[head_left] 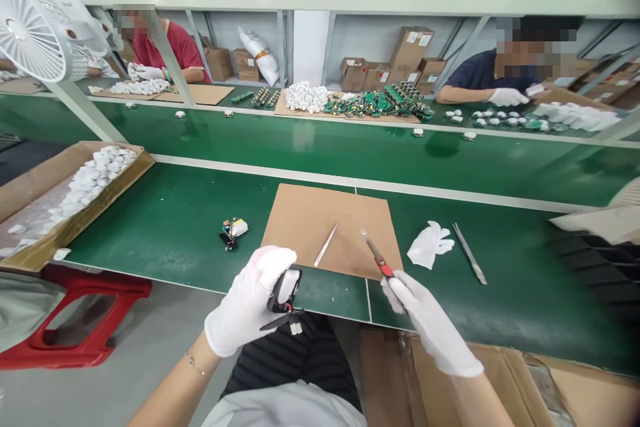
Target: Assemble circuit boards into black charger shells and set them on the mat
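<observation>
My left hand (250,293), in a white glove, is wrapped round a small black plastic housing (286,288). A pale block sits inside it, and a black cable with white connectors hangs below. My right hand (425,317), also gloved, grips a slim hand tool (379,257) with a red-and-black handle and a metal shaft. The tool's tip points away from me, over a cardboard sheet (295,213). A thin, pale pointed tool (326,245) lies on that sheet. Left of the sheet is a small electronic assembly (234,232) with a white part.
A spare white glove (429,245) and tweezers (470,253) lie on the green bench (175,213) at right. At left stands a cardboard tray (143,163) of white parts. Two co-workers sit across the line, near piled circuit boards (380,103). A red stool (100,327) stands at lower left.
</observation>
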Motion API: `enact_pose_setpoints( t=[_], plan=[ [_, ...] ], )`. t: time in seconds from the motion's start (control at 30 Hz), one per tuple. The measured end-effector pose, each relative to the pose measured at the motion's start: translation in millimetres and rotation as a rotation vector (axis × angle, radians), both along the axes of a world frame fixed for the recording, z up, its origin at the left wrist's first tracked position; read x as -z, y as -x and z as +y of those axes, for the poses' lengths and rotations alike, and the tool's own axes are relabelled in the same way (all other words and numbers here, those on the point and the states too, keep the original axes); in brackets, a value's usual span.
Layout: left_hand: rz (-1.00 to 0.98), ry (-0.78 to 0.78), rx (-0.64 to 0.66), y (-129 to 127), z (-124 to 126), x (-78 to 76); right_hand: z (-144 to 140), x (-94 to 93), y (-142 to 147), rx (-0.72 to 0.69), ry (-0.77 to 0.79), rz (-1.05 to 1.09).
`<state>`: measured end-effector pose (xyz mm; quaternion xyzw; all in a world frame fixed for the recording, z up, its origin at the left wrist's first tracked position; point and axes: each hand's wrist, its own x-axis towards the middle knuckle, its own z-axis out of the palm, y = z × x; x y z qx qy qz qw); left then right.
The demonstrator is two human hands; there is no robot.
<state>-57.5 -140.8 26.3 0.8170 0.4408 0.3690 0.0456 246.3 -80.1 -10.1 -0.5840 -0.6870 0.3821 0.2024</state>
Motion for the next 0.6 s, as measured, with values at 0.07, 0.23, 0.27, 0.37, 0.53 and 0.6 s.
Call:
enact_pose_setpoints(
  t=[0.07,0.23,0.27,0.37,0.53,0.6],
  plan=[
    [0.029,-0.021,0.021,1,2,-1.9,-18,-16.3,4,-0.001,0.149,0.381],
    [0.052,-0.024,0.071,4,4,-4.1,-38,-36.7,19,0.008,0.073,0.437],
    [0.053,-0.022,0.079,5,5,-4.8,-38,-38.4,21,-0.038,0.115,0.475],
    [0.069,-0.029,0.092,7,6,-7.8,-40,-44.0,27,-0.257,0.333,0.649],
    [0.169,-0.135,0.076,4,10,-17.2,-51,-58.9,34,-0.390,0.394,0.358],
    [0.213,-0.186,0.076,2,12,-22.1,-54,-63.5,35,-0.386,0.379,0.181]
  ],
)
